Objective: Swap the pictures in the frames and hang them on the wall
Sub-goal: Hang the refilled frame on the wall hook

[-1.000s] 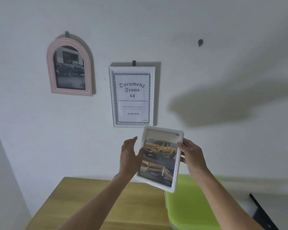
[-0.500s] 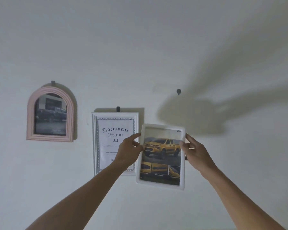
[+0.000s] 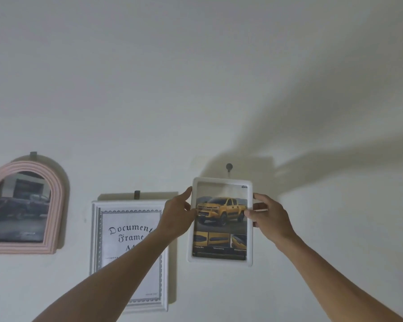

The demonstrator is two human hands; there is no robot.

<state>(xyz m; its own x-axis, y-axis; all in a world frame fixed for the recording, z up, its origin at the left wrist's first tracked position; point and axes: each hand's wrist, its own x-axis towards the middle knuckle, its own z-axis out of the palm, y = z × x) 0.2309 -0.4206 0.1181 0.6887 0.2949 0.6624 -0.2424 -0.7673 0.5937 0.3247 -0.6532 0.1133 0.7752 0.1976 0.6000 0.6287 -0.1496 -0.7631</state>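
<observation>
Holding a white rounded-corner picture frame (image 3: 221,220) up against the wall (image 3: 196,77), head view only. Left hand (image 3: 175,216) clasped the frame's left edge, thumb on the front rim, other fingers hidden behind; right hand (image 3: 269,219) clasped the right edge, thumb over the front, fingers curled behind. Carried a print of a yellow pickup truck (image 3: 220,209) with a row of smaller photos beneath. Sat upright, top rim just below a dark round wall hook (image 3: 229,167), not yet seen to catch on it. Hung already to the left: a white document frame (image 3: 128,254) on its own dark hook, partly covered by the left forearm, and further left a pink arched frame (image 3: 23,208) with a dark truck picture.

Judged light and stiff, probably plastic rim with a thin clear front, so likely smooth under the fingers and prone to cracking if dropped. Best taken by both long side edges near mid-height, as held, keeping fingertips off the front pane. Back hanger hidden from view, so engaging the hook likely needed feel, easing down until caught before letting go
</observation>
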